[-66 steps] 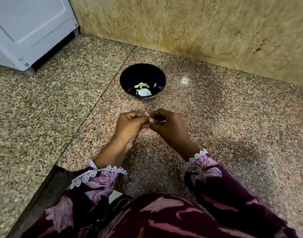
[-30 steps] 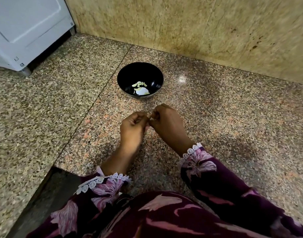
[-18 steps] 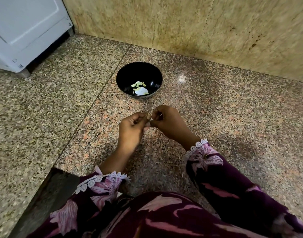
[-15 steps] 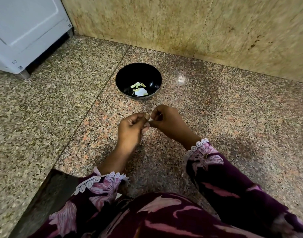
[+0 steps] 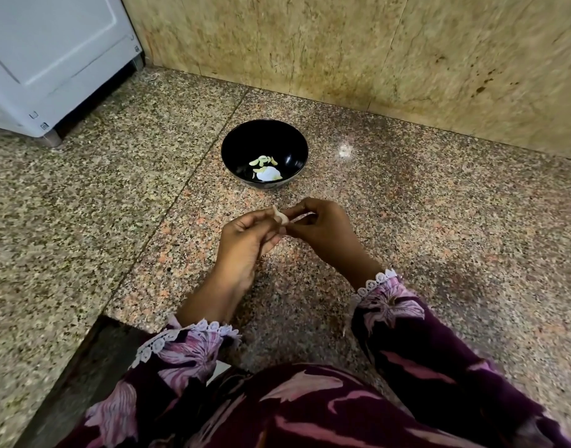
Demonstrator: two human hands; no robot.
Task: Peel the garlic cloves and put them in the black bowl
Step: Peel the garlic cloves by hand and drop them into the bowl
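Now your left hand (image 5: 245, 237) and your right hand (image 5: 323, 229) meet over the speckled granite floor (image 5: 439, 221). The fingers of both hands pinch one small pale garlic clove (image 5: 280, 216) between them. The round shiny black bowl (image 5: 235, 153) sits just past your hands, with peeled cloves (image 5: 264, 161) inside.

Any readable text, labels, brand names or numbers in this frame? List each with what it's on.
No text can be read.
White appliance: two small dark marks near its lower corner, too small and blurred to tell whether they are text.
Black bowl, floor and wall: no lettering visible.
Sleeves: floral print only, no words.
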